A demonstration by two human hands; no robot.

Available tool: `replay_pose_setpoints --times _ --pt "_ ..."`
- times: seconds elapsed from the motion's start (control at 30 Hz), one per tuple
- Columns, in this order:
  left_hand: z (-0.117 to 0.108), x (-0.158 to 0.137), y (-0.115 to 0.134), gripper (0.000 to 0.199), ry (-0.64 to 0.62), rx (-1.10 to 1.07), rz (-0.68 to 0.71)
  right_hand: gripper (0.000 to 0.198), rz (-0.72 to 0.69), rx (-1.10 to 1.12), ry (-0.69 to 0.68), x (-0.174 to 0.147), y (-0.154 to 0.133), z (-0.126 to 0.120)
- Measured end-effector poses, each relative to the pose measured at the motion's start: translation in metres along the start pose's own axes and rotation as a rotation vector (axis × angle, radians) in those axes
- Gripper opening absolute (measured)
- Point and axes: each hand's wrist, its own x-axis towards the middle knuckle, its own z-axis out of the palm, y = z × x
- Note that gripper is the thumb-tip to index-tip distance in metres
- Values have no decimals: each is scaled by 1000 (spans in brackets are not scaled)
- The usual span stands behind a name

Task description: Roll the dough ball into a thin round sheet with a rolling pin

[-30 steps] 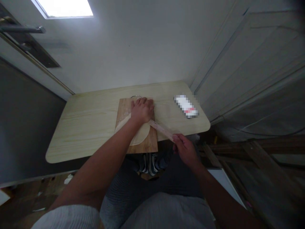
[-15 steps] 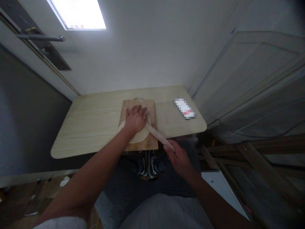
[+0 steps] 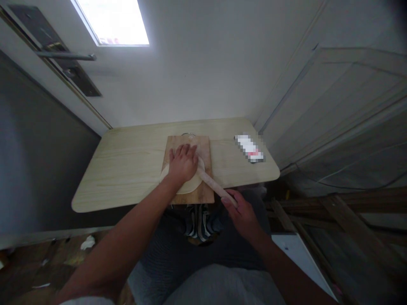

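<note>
A flat, pale round of dough (image 3: 190,186) lies on a wooden cutting board (image 3: 205,196) and reaches its left edge. My left hand (image 3: 183,164) rests palm down over the dough's upper part, fingers stretched out and slightly spread. Beside that palm ends the visible length of a light wooden rolling pin (image 3: 213,185); whether the hand also touches or covers its tip I cannot tell. The pin slants toward me across the board's right edge. Its near end is gripped by my right hand (image 3: 241,212), just off the table's front edge.
The board sits on a pale wood-grain table (image 3: 127,165) against a white door (image 3: 197,80) with a metal handle (image 3: 68,56). A blurred-out phone (image 3: 249,148) lies at the table's right. Wooden slats (image 3: 346,212) stand low on the right.
The whole view has shifted slightly, so everything sits a little farther right and lower. My left hand's fingers look sharper now. Both hands otherwise keep nearly the same places on the dough and rolling pin.
</note>
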Motion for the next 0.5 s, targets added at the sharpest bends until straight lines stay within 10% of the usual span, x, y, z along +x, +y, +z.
replay_pose_setpoints --times 0.5 --pt "7 40 18 50 -34 -35 44 49 78 79 85 34 14 -17"
